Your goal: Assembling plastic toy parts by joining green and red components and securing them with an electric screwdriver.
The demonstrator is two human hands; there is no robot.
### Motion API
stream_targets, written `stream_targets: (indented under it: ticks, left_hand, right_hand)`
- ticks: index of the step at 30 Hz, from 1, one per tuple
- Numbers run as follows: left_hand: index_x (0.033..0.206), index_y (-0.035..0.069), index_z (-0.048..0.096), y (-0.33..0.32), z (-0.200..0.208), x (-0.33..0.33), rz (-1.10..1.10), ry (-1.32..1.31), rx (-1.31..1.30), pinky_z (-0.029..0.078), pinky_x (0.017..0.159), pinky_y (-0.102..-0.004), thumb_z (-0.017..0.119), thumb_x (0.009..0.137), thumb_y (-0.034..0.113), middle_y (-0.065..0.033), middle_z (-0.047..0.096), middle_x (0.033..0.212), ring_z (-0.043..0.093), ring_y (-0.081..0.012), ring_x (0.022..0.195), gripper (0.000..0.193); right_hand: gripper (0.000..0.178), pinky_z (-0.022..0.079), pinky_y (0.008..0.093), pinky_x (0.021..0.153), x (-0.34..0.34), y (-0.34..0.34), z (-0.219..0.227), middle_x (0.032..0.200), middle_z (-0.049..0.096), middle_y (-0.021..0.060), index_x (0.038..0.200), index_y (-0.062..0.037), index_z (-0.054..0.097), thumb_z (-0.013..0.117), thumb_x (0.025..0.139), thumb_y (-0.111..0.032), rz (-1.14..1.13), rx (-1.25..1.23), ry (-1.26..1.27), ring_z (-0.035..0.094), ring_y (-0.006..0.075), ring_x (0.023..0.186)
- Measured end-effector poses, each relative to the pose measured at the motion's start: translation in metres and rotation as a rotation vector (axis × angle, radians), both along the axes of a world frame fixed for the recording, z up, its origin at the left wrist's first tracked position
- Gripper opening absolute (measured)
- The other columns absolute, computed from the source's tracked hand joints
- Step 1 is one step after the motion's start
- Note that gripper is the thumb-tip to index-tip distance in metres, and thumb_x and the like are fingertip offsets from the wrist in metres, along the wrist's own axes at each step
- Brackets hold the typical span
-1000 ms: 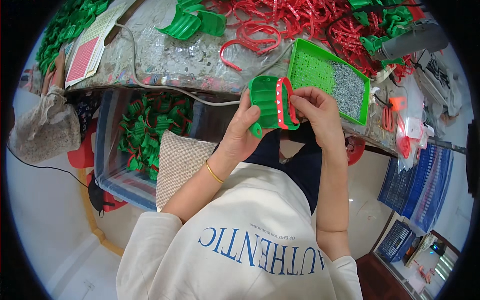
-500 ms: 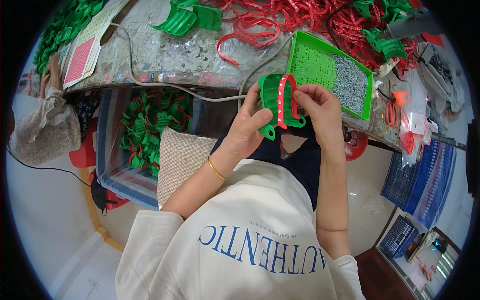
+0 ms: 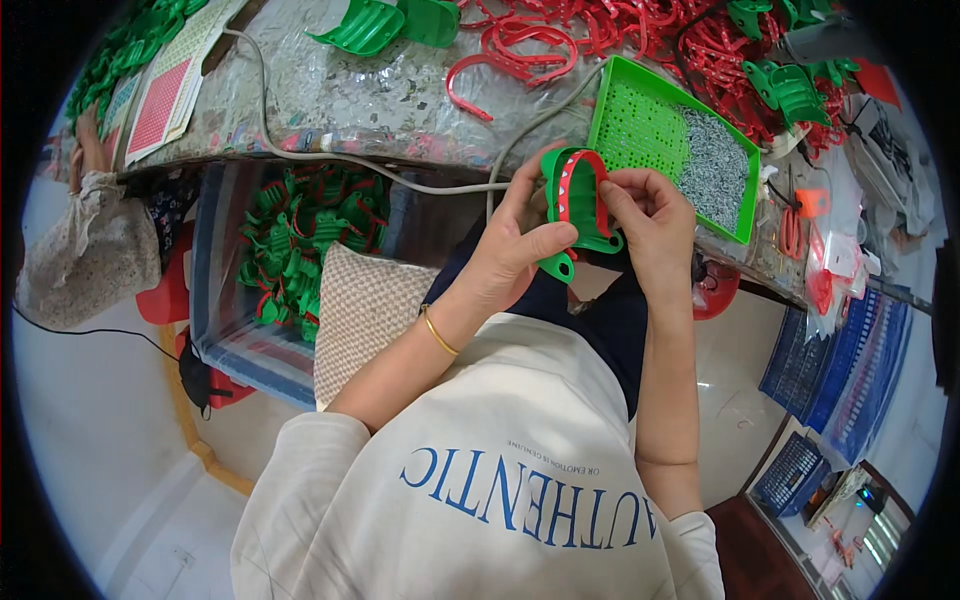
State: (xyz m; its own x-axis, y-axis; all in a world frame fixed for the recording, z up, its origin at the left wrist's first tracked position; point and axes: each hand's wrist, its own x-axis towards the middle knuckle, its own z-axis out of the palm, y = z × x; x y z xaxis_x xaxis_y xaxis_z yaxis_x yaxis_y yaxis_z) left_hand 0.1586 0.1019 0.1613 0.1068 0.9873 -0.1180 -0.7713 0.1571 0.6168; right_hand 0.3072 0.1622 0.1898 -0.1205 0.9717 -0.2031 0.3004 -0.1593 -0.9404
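Observation:
My left hand (image 3: 512,240) grips a curved, ribbed green plastic piece (image 3: 585,212) by its left side, the thumb lying across its near part. Holed tabs stick out at the piece's near end. A red strip (image 3: 602,192) with white triangles along it arches over the far end of the green piece. On the right, my right hand (image 3: 655,215) pinches the strip's right side between thumb and fingertips. The fingers behind the piece are partly hidden.
Beyond my hands, a green tray (image 3: 600,108) holds small metal bits (image 3: 718,165). Red strips (image 3: 610,28) and green pieces (image 3: 370,28) lie on the worktable (image 3: 330,105). A lined bin (image 3: 207,260) of assembled pieces stands left. Another person's sleeve (image 3: 85,245) is at far left.
The green piece and red strip have shifted slightly right in the picture and turned a little, both hands still on them. The table has shifted a little in view.

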Motion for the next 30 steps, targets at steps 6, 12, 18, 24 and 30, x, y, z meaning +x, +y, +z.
stream_targets:
  ticks: [6,12,18,24,30]
  left_hand:
    - [0.143,0.012,0.025,0.003,-0.001,0.0,0.001,0.069,0.02,0.038,0.098,-0.0331,0.076,0.073,0.017,-0.0075,0.044,0.131,0.045,-0.0178,0.117,0.087]
    - [0.143,0.012,0.025,0.005,-0.002,0.002,-0.024,0.005,-0.026,0.041,0.098,-0.0359,0.069,0.078,0.019,-0.0081,0.045,0.13,0.047,-0.0197,0.117,0.079]
    - [0.135,0.002,0.037,-0.001,-0.016,0.0,-0.297,-0.462,-0.15,0.045,0.096,-0.0461,0.06,0.081,0.042,-0.0188,0.052,0.125,0.053,-0.0306,0.115,0.072]
    - [0.133,-0.001,0.04,0.0,-0.015,0.009,-0.307,-0.472,-0.135,0.043,0.098,-0.0458,0.061,0.079,0.047,-0.0248,0.05,0.127,0.054,-0.0336,0.114,0.075]
    - [0.135,0.001,0.036,0.0,-0.01,0.028,-0.411,-0.582,-0.221,0.042,0.099,-0.0471,0.064,0.08,0.044,-0.026,0.048,0.128,0.051,-0.0366,0.116,0.075]
  right_hand:
    - [0.011,0.044,0.0182,0.059,-0.001,0.001,-0.006,0.079,0.064,0.0018,0.093,0.0012,0.064,0.065,0.084,-0.006,-0.018,0.003,0.027,0.056,0.0045,0.065]
    - [0.01,0.045,0.0193,0.059,0.006,0.004,-0.006,0.079,0.063,0.0017,0.093,0.0002,0.061,0.064,0.085,-0.005,0.026,-0.012,0.087,0.056,0.0052,0.066]
    - [0.011,0.046,0.0207,0.063,0.022,0.003,0.008,0.082,0.06,0.0015,0.093,-0.0028,0.057,0.064,0.084,-0.003,0.164,-0.179,0.229,0.056,0.0063,0.07]
    - [0.034,0.045,0.027,0.085,0.067,0.075,0.059,0.103,0.059,0.0066,0.112,0.0033,0.051,0.064,0.087,-0.016,-0.543,1.044,0.015,0.056,0.0137,0.098]
    - [0.047,0.036,0.0296,0.098,0.104,0.163,0.132,0.108,0.059,0.0073,0.123,0.0037,0.047,0.063,0.087,-0.023,-0.05,0.717,0.055,0.052,0.0158,0.109]
